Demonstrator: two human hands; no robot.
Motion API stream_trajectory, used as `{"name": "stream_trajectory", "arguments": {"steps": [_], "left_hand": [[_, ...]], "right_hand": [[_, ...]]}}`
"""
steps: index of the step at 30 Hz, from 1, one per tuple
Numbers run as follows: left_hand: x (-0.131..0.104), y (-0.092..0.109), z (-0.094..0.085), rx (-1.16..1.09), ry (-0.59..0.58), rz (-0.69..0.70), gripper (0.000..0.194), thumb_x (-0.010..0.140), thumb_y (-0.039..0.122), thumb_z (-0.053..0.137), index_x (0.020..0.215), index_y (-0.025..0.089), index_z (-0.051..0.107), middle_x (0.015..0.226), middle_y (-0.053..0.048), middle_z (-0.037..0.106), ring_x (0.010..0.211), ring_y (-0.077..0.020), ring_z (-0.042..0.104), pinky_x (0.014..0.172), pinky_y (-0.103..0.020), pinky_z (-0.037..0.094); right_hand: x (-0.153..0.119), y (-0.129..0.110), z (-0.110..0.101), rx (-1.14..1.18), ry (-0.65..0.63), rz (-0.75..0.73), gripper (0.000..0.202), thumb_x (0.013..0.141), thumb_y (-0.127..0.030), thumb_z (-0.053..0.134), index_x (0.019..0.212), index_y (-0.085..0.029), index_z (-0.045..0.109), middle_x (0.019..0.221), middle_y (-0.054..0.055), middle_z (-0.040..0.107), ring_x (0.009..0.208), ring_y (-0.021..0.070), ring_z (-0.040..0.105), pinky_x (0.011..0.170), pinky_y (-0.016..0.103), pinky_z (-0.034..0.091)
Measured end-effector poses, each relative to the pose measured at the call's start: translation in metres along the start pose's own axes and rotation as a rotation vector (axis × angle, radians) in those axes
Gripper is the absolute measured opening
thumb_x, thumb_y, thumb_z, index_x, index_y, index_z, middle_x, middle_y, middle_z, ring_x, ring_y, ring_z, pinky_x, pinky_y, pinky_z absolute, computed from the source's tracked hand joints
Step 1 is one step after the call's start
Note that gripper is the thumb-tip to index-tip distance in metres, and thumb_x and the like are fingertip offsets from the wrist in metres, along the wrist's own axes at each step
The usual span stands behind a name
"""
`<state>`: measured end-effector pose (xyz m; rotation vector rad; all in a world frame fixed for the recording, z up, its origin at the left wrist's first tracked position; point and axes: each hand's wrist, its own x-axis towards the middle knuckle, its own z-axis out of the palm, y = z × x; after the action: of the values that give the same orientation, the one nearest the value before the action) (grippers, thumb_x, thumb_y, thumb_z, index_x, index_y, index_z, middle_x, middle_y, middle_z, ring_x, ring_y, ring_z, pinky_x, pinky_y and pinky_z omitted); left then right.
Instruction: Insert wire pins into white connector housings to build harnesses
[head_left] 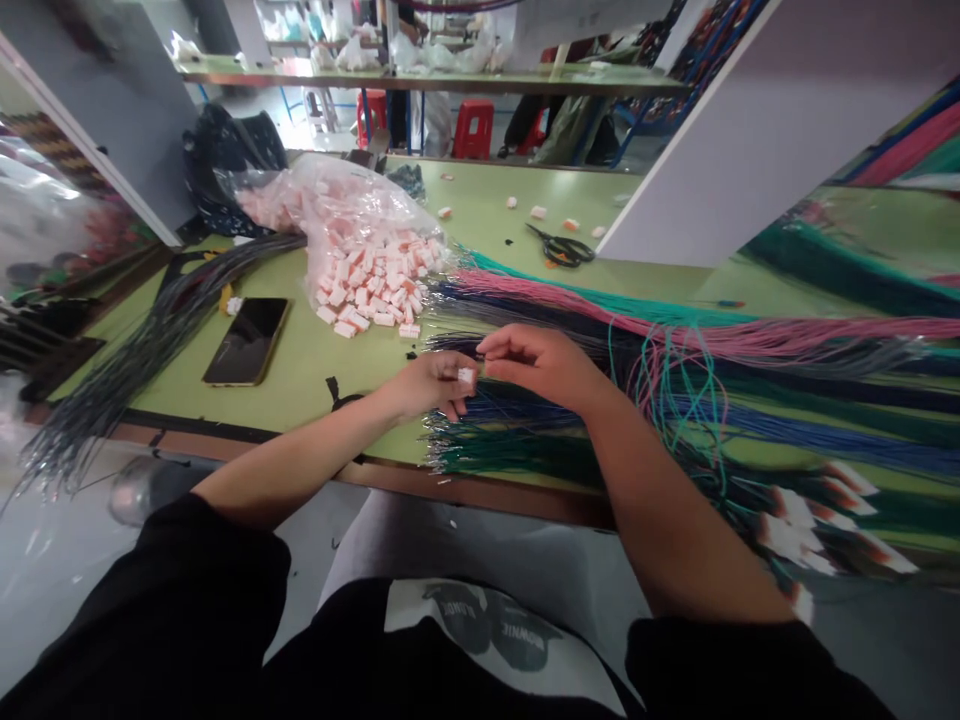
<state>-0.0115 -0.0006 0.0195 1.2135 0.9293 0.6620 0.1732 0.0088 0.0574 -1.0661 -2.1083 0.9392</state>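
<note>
My left hand (439,385) is closed around a small white connector housing (466,376), whose face shows at the fingertips. Just to its right, my right hand (529,362) has its thumb and index finger nearly together at the left hand's fingers. Something small and dark may be between those fingertips, but I cannot make it out. Beneath both hands lie bundles of wires with metal terminals at their left ends: pink wires (555,295), blue wires (517,402) and dark green wires (525,450). A heap of white and orange connector housings (375,280) spills from a clear plastic bag (360,190) beyond my left hand.
A phone (247,341) lies left of my hands, beside a bundle of grey wires (161,345). Black scissors (561,247) rest at the back. A white post (697,150) rises at the right. Wires with fitted white connectors (799,525) hang over the front right edge.
</note>
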Motion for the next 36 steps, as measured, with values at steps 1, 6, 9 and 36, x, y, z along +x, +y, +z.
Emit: {"name": "stream_trajectory", "arguments": {"steps": [1, 6, 9, 36], "left_hand": [[0.0, -0.001, -0.001, 0.002, -0.005, 0.001, 0.015, 0.079, 0.005, 0.059, 0.092, 0.011, 0.054, 0.066, 0.003, 0.059, 0.049, -0.0052, 0.057, 0.047, -0.018, 0.047], [0.0, -0.002, -0.003, -0.007, -0.028, -0.006, 0.014, 0.078, 0.008, 0.061, 0.09, 0.012, 0.055, 0.068, 0.003, 0.06, 0.053, -0.0054, 0.058, 0.05, -0.018, 0.048], [-0.001, 0.0, -0.002, -0.053, -0.02, -0.031, 0.017, 0.077, 0.008, 0.061, 0.091, 0.013, 0.054, 0.066, 0.005, 0.059, 0.051, -0.0045, 0.057, 0.048, -0.017, 0.046], [-0.003, 0.004, 0.0, 0.01, -0.004, -0.015, 0.014, 0.077, 0.007, 0.06, 0.087, 0.014, 0.054, 0.066, 0.005, 0.057, 0.052, -0.0047, 0.057, 0.051, -0.018, 0.048]], "right_hand": [[-0.001, 0.004, 0.002, 0.037, 0.016, 0.01, 0.03, 0.073, -0.041, 0.063, 0.091, -0.018, 0.066, 0.078, 0.003, 0.067, 0.066, 0.0142, 0.059, 0.064, 0.028, 0.045], [-0.006, 0.017, 0.001, -0.164, 0.123, -0.021, 0.012, 0.074, -0.026, 0.058, 0.077, -0.019, 0.067, 0.072, 0.001, 0.066, 0.063, 0.0129, 0.056, 0.064, 0.027, 0.042], [-0.007, 0.015, 0.001, -0.303, 0.119, -0.095, 0.012, 0.073, -0.021, 0.055, 0.073, -0.019, 0.067, 0.071, 0.001, 0.065, 0.062, 0.0116, 0.054, 0.062, 0.025, 0.039], [-0.01, 0.009, 0.006, -0.573, 0.07, -0.037, 0.013, 0.069, -0.019, 0.051, 0.062, -0.02, 0.062, 0.061, 0.0, 0.056, 0.057, 0.0118, 0.046, 0.055, 0.024, 0.028]]}}
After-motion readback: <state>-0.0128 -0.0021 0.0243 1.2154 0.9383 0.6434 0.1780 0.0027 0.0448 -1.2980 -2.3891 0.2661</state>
